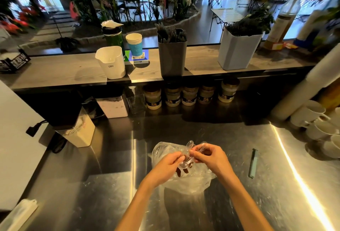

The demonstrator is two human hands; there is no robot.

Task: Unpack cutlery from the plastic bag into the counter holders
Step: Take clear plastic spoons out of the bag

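Note:
A clear plastic bag (185,183) lies on the steel worktop (114,175) right in front of me. Both hands meet above its mouth. My left hand (166,169) and my right hand (211,158) together pinch a small bunch of clear plastic spoons (188,152), bowls sticking out at both ends. On the raised wooden counter (55,72) stand three holders: a white one (111,63) that looks empty, a dark grey one (172,54) full of dark cutlery, and a pale grey one (238,50) with dark items.
A paper cup (135,44) and a green bottle (112,35) stand behind the white holder. Jars (189,95) line the shelf under the counter. White mugs (316,122) crowd the right edge. A dark slim tool (253,163) lies right of the bag, a cream canister (81,133) left.

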